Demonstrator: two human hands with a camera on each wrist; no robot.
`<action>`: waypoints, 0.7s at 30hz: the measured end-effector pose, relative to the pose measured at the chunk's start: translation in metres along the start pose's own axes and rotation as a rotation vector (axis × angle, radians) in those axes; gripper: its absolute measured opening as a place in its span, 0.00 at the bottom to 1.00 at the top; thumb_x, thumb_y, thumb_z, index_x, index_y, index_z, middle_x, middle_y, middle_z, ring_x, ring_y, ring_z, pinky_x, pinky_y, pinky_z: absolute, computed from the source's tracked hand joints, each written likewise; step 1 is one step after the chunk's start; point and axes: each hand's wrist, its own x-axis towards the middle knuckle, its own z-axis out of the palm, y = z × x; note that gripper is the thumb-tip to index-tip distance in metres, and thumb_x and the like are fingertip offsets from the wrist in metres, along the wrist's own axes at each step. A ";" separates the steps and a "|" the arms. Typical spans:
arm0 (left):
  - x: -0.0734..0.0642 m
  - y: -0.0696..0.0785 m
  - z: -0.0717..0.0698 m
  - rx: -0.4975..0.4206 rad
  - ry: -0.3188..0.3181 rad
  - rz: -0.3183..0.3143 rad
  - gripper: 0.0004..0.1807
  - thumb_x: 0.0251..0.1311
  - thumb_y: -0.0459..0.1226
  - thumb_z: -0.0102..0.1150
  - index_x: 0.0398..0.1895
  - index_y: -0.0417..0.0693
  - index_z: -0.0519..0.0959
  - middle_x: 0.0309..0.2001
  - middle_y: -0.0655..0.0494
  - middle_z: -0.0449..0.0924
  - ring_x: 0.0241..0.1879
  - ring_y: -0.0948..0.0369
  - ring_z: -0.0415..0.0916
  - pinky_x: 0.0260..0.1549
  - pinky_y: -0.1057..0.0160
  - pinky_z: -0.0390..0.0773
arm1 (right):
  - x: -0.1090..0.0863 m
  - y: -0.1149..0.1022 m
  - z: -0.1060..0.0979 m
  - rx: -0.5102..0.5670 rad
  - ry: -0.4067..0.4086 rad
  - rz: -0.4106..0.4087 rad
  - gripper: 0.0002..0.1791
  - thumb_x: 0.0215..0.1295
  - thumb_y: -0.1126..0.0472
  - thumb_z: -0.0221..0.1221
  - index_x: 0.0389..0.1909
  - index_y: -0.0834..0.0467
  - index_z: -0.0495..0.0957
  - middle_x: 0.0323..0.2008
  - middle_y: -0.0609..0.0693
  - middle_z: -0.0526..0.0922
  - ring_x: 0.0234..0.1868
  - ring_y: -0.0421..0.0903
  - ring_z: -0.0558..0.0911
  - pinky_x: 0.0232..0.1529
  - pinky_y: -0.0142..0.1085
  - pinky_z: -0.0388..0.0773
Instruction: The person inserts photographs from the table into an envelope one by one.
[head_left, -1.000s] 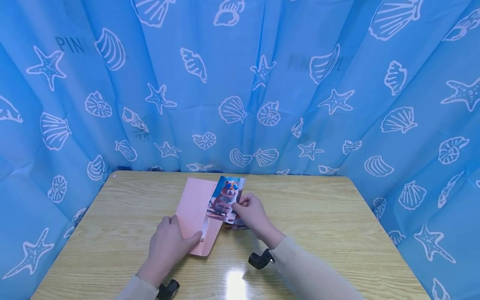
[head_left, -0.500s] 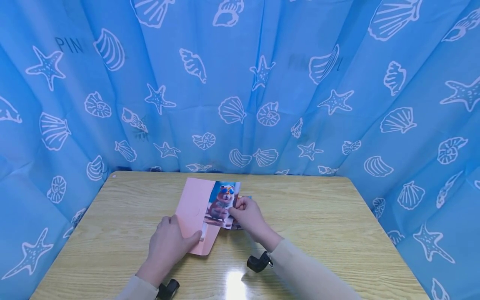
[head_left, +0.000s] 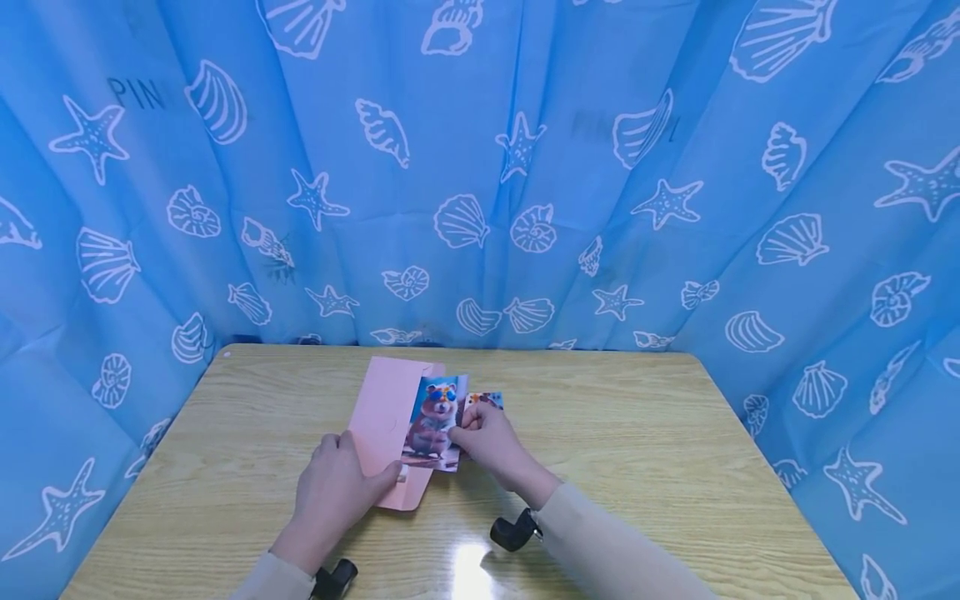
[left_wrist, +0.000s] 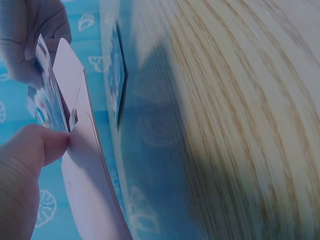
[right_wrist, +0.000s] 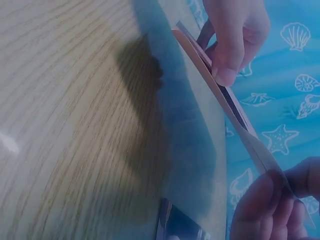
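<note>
A pink envelope (head_left: 381, 408) is held up off the table in my left hand (head_left: 333, 487), whose thumb (left_wrist: 52, 145) presses on its front. My right hand (head_left: 491, 442) pinches a picture card (head_left: 432, 425) by its right edge; the card shows a furry animal in sunglasses. The card stands against the envelope's right side, near its flap. In the left wrist view the card (left_wrist: 50, 100) lies close along the envelope (left_wrist: 90, 170). How much of it sits inside cannot be told. Another colourful card (head_left: 486, 400) lies on the table, partly hidden behind my right hand.
The wooden table (head_left: 637, 442) spreads out around both hands. A blue curtain (head_left: 480, 167) with white shells and starfish hangs behind it. Each wrist carries a black camera, such as the right wrist camera (head_left: 513, 532).
My right hand has moved the picture card left and nearer to me along the envelope. More of the card on the table shows behind that hand. The left hand keeps its hold.
</note>
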 end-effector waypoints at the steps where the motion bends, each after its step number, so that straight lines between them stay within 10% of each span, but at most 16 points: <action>1: 0.000 0.000 0.000 0.000 0.003 0.003 0.56 0.43 0.68 0.63 0.55 0.22 0.70 0.46 0.33 0.72 0.40 0.47 0.71 0.38 0.45 0.78 | -0.003 -0.005 0.001 -0.009 -0.009 -0.005 0.08 0.58 0.72 0.59 0.30 0.66 0.67 0.21 0.49 0.69 0.22 0.42 0.72 0.26 0.39 0.80; 7: 0.000 -0.001 0.001 -0.003 0.029 0.027 0.56 0.43 0.68 0.63 0.54 0.22 0.70 0.43 0.34 0.72 0.38 0.47 0.72 0.36 0.45 0.78 | -0.019 -0.030 0.004 -0.001 -0.041 -0.027 0.07 0.57 0.74 0.58 0.30 0.70 0.68 0.21 0.50 0.69 0.22 0.42 0.73 0.25 0.37 0.80; 21: 0.000 -0.002 0.002 0.003 0.018 0.018 0.55 0.42 0.68 0.63 0.52 0.22 0.71 0.41 0.36 0.72 0.36 0.49 0.71 0.32 0.46 0.78 | 0.006 0.001 0.001 0.023 0.047 -0.088 0.14 0.61 0.66 0.61 0.43 0.69 0.69 0.31 0.55 0.76 0.26 0.44 0.78 0.31 0.42 0.81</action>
